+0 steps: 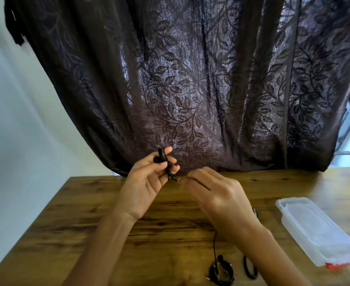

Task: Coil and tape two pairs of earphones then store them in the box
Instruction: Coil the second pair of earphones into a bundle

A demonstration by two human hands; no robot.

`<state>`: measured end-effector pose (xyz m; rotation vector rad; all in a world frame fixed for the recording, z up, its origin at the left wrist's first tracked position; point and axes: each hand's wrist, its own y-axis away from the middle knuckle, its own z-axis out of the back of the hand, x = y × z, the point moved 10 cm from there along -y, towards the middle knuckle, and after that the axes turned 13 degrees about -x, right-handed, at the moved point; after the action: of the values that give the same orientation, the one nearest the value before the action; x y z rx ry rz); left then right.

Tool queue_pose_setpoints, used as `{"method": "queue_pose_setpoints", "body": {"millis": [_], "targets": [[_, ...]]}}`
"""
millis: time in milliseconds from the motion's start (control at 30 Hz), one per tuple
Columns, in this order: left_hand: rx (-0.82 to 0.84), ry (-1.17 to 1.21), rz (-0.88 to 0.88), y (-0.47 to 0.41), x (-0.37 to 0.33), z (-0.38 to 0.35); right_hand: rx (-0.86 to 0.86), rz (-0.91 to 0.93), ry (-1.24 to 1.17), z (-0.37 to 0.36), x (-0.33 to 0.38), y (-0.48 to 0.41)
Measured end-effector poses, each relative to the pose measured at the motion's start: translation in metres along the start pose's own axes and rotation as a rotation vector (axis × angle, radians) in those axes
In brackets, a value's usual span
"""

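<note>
My left hand (149, 180) is raised above the wooden table (87, 213), palm toward me, and holds a black coiled earphone bundle (163, 162) between thumb and fingers. My right hand (215, 193) pinches the black cord end (175, 179) that runs out of that bundle. A second black earphone (220, 269) lies on the table near the front edge, with its cord running up under my right forearm. The clear plastic box (316, 230) with its lid on lies at the right.
A black band or loop (250, 267) lies beside the second earphone. A small dark tool (255, 211) shows behind my right wrist. A dark leaf-patterned curtain (190, 89) hangs behind the table's far edge. Something red (337, 265) sticks out under the box.
</note>
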<state>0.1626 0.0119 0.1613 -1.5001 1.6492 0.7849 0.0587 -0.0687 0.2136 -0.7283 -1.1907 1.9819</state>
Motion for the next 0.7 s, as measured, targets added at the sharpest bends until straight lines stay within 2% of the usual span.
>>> {"method": "queue_pose_setpoints", "body": {"millis": [167, 333, 567, 700], "targets": [[0.119, -0.261, 0.011, 0.009, 0.012, -0.018, -0.074, 0.071, 0.017, 0.014, -0.002, -0.016], [0.265, -0.453, -0.021, 0.021, 0.016, -0.033, -0.104, 0.013, -0.066, 0.017, -0.024, -0.025], [0.335, -0.251, 0.132, 0.033, 0.018, -0.043, -0.124, -0.306, -0.324, 0.004, -0.068, -0.023], [0.305, -0.140, 0.137, 0.032, 0.013, -0.042, -0.157, -0.412, -0.379, -0.004, -0.079, -0.011]]}}
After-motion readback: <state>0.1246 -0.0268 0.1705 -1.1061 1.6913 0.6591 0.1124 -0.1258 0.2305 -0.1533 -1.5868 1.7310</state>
